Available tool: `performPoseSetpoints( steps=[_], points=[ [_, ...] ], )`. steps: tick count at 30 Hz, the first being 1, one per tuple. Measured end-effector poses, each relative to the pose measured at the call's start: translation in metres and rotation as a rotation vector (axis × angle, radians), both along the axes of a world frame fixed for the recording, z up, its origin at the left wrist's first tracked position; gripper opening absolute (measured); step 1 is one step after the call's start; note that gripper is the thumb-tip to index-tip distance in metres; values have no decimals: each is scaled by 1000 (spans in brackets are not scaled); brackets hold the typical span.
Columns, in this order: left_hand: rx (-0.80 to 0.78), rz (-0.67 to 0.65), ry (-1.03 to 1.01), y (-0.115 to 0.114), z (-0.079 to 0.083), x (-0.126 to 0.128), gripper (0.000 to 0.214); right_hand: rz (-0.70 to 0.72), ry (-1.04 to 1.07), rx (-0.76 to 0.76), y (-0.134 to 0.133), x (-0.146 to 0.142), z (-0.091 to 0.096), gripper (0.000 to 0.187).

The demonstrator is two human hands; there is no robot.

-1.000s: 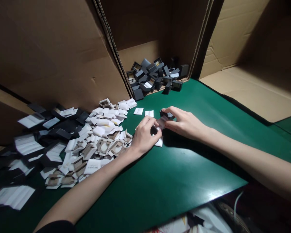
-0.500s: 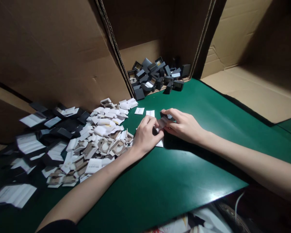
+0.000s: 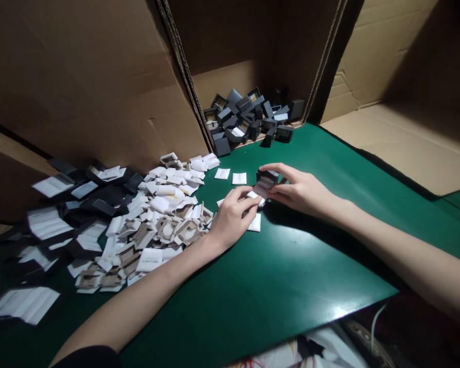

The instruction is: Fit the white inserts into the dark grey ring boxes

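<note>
Over the green table, my right hand grips a small black box between thumb and fingers, its lid tipped open. My left hand is closed at the near side of that box, fingertips on a small white folded piece. Part of this piece is hidden by the fingers. Small white cards lie about the hands: one card beyond the left hand, another card to its left, and a third card just below the fingers.
Left of my left hand spreads a heap of white folded card inserts. Beyond it lie opened black boxes with white linings. Several small black boxes are piled in a cardboard carton. Another carton stands at right.
The black box between my hands now shows more openly, its lid tilted towards me. My left fingers have shifted slightly, and the white piece is more visible. The view has shifted a little.
</note>
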State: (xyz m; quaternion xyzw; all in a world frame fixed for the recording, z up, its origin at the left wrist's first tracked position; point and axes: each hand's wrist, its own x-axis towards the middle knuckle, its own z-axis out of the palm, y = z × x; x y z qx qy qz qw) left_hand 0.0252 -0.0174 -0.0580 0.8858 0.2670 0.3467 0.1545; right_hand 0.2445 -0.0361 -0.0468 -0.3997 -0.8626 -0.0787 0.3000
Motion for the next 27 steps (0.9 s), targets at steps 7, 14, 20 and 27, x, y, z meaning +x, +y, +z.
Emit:
performPoseSetpoints(
  steps=[7,14,20,27],
  points=[
    [173,4,102,4,3,-1,17,37,65,-31,1,0,-2,17],
    [333,-33,188,9,10,2,14,49,115,-7,3,-3,-6,20],
    [502,-107,265,14,11,4,15,96,139,-10,4,-7,-6,17],
    [572,-174,402,18,22,2,22,119,174,-40,3,-11,-3,16]
  ],
)
